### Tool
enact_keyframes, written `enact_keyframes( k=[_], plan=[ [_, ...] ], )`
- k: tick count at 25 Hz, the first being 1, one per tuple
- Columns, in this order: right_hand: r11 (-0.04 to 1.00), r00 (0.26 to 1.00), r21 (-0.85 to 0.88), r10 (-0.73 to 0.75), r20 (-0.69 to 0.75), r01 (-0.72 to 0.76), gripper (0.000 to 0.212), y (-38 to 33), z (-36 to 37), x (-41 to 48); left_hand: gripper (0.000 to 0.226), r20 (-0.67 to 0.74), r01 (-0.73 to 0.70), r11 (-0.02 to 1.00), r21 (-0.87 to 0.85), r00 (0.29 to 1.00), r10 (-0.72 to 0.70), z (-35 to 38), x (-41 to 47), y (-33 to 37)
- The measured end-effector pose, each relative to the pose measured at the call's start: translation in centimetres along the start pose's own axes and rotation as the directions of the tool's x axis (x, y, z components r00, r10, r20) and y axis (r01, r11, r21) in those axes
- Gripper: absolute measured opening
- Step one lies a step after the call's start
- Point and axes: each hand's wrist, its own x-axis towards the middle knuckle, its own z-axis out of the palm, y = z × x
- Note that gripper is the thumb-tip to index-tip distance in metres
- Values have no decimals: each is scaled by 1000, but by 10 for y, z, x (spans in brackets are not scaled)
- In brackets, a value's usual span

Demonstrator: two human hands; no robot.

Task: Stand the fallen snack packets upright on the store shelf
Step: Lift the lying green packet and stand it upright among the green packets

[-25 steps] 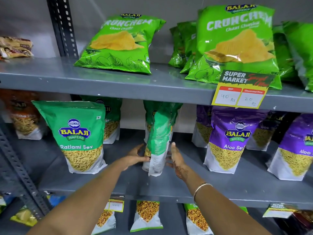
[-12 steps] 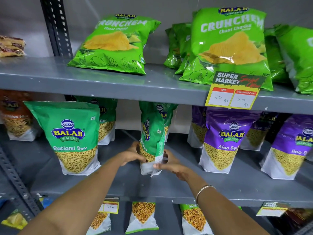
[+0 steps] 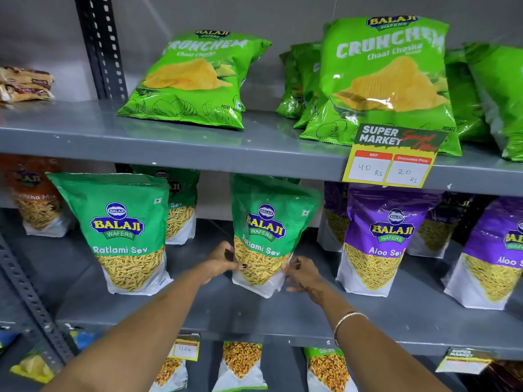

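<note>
A green Ratlami Sev packet (image 3: pixel 266 230) stands on the grey middle shelf (image 3: pixel 254 315), its front facing me and leaning slightly right. My left hand (image 3: pixel 222 261) pinches its lower left edge. At the lower right corner, my right hand (image 3: pixel 304 274) holds the packet with its fingertips. Another green Ratlami Sev packet (image 3: pixel 124 230) stands upright to the left, with one more (image 3: pixel 181 207) behind it. Purple Aloo Sev packets (image 3: pixel 379 241) stand to the right.
Green Crunchem chip bags (image 3: pixel 192 80) (image 3: pixel 387 77) lean back on the top shelf (image 3: pixel 169 142), above a yellow price tag (image 3: pixel 387 168). An orange packet (image 3: pixel 34 199) stands far left. A perforated upright (image 3: pixel 28 295) runs down the left. More packets (image 3: pixel 240 366) sit on the shelf below.
The held green packet has turned from edge-on to front-facing. Both hands have closed on its lower corners. The view has shifted slightly left.
</note>
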Motion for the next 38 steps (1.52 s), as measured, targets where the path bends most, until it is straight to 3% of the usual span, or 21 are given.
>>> enact_keyframes(
  k=[3,6,10,12,13,14,16,17,19,20,23,25,27,29,31,34,38],
  plan=[
    [995,991,23,-99,95,97,45,1,0,3,51,-82,-2,999,-36,997,-1,10,0,-2],
    [985,985,0,-171,38,171,63,8,4,6,67,-147,-13,997,-69,989,3,21,-6,2],
    [979,979,-63,-190,74,194,75,1,5,6,52,-158,5,999,-47,987,-13,28,-16,4],
    [983,977,-125,-113,181,137,49,-3,0,6,57,-142,19,999,-26,990,-22,27,-22,4],
    [983,972,-174,-17,236,59,25,-7,-4,2,59,-121,32,999,-16,992,-34,24,-26,2],
    [970,952,-237,114,284,-46,17,-11,-6,0,53,-103,40,999,0,994,-39,17,-31,0],
    [866,847,-448,399,350,-223,32,-21,1,-6,21,-35,78,997,29,996,-77,-8,-47,-11],
    [803,779,-552,488,393,-225,36,-27,13,-9,11,33,126,992,17,991,-126,-26,-55,-20],
    [751,688,-629,565,456,-201,37,-39,55,-8,17,140,259,966,21,956,-259,-66,-68,-42],
    [760,679,-621,560,475,-192,35,-47,83,-12,24,152,316,947,60,934,-322,-86,-73,-55],
    [852,837,-517,343,426,-85,23,-72,172,-37,32,31,416,890,187,903,-429,-151,-75,-106],
    [956,935,-292,117,335,-15,50,-80,219,-46,32,-131,388,896,217,921,-367,-180,-72,-132],
    [998,958,-56,-11,285,28,73,-82,252,-51,66,-254,282,942,181,939,-232,-199,-63,-151],
    [995,966,68,-93,243,78,66,-80,266,-54,86,-192,155,987,46,971,-144,-205,-62,-155],
    [988,973,97,-139,184,123,59,-79,273,-56,81,-110,100,991,-85,988,-109,-208,-56,-162],
    [991,987,41,-132,92,129,61,-73,276,-60,51,-132,63,995,-75,989,-73,-207,-43,-187],
    [989,994,-107,-96,52,101,71,-62,278,-72,50,-131,14,999,-50,991,-20,-207,-83,-167]
  ],
)
